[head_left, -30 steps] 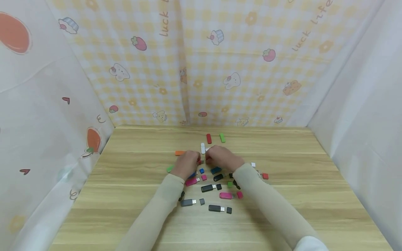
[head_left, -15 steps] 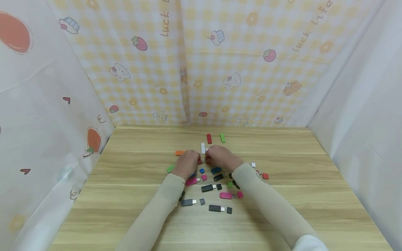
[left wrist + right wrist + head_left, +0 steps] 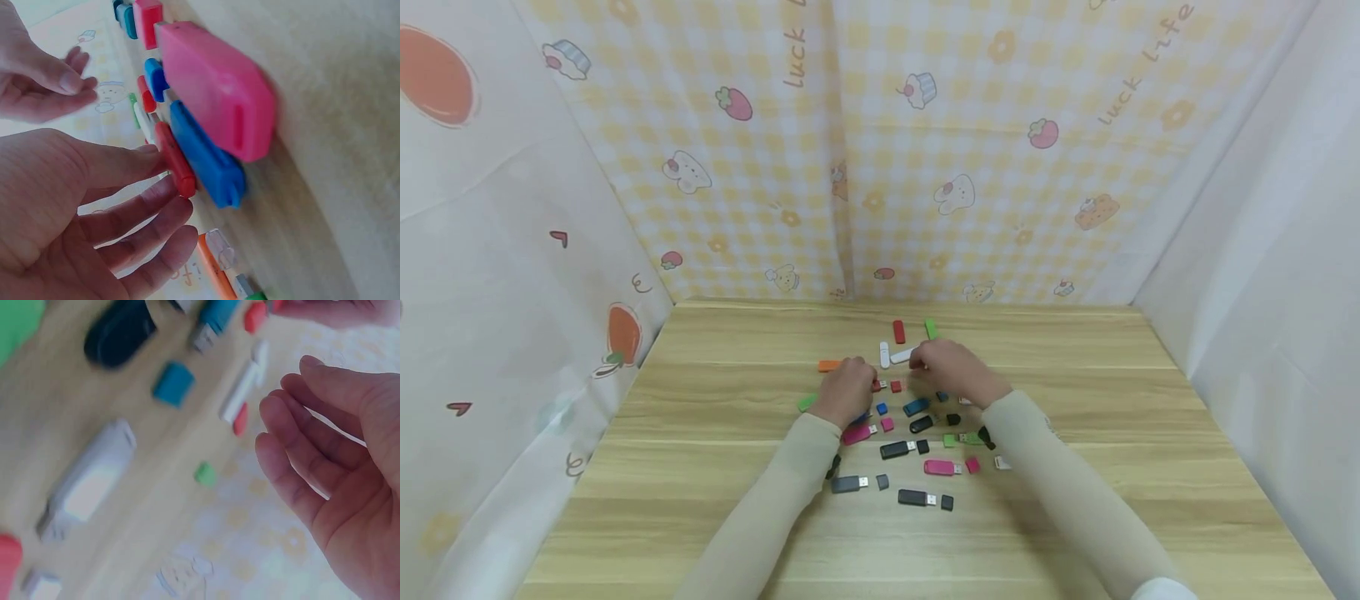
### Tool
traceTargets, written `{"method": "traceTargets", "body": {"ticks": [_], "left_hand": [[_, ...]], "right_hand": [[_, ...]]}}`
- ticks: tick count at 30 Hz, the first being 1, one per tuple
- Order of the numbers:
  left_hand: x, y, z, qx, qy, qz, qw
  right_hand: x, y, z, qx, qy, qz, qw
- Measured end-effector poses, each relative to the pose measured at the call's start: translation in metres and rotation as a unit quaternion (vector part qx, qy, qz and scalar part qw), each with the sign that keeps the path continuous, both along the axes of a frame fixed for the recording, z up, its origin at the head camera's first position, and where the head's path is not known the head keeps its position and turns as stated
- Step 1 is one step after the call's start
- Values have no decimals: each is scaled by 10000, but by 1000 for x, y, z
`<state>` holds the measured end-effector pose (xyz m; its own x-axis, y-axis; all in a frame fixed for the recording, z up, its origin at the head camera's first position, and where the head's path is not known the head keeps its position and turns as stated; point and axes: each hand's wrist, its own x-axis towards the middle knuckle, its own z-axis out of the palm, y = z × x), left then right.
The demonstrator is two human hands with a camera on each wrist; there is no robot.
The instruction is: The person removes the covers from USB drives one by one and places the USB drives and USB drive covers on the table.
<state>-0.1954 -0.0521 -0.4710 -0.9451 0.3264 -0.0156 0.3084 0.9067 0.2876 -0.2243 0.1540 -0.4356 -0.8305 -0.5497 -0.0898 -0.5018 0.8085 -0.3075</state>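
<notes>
My left hand (image 3: 845, 390) pinches a red USB flash drive (image 3: 178, 164) between thumb and fingertip, its metal plug pointing right. Beside the plug, apart from it, a small red cap (image 3: 896, 387) lies on the table. My right hand (image 3: 958, 372) hovers to the right of that cap; its loosely bent fingers (image 3: 278, 419) hold nothing in the right wrist view. Near the left hand lie a blue flash drive (image 3: 205, 156) and a pink flash drive (image 3: 215, 87), the blue one mostly covered by the hand in the head view.
Several uncapped drives with caps beside them cover the wooden table (image 3: 737, 500), among them a teal drive (image 3: 916, 407) and a black drive (image 3: 913, 497). Toward the back are a white drive (image 3: 884, 355), a red drive (image 3: 899, 332) and a green drive (image 3: 931, 328). A patterned cloth (image 3: 895, 233) stands behind.
My right hand has let go of the red cap and moved right, uncovering the cap and a white drive. My left hand stays nearly still with the red flash drive.
</notes>
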Motion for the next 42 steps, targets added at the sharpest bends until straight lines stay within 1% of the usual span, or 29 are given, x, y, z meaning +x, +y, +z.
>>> {"method": "traceTargets", "body": {"ticks": [4,8,11,13,17,22,25,29,34,36,38,42], "left_hand": [[0,0,5,56,179,-14,9998],[4,3,16,258,370,-80,9990],[9,6,26,373,506,-191,9978],[12,8,31,439,583,-255,9970],[18,11,40,542,718,-335,9954],[26,14,50,366,984,-423,9936],[28,16,54,263,1099,-465,9925],[31,18,57,282,1125,-489,9920],[33,19,58,275,1104,-500,9923],[34,19,59,292,1095,-543,9921],[35,20,59,308,1122,-585,9915],[37,20,60,336,1149,-606,9910]], "right_hand": [[6,18,17,-195,296,-48,9994],[13,36,30,-339,447,-175,9983],[18,49,36,-397,491,-286,9976],[21,58,36,-407,498,-378,9972],[23,76,31,-384,512,-511,9966],[20,87,26,-328,420,-545,9971],[14,85,23,-248,315,-521,9978],[2,74,20,-110,214,-434,9988],[-17,48,19,37,337,-80,9994],[-23,37,17,103,439,80,9989],[-29,27,14,154,444,171,9987],[-38,10,2,329,157,173,9992]]}}
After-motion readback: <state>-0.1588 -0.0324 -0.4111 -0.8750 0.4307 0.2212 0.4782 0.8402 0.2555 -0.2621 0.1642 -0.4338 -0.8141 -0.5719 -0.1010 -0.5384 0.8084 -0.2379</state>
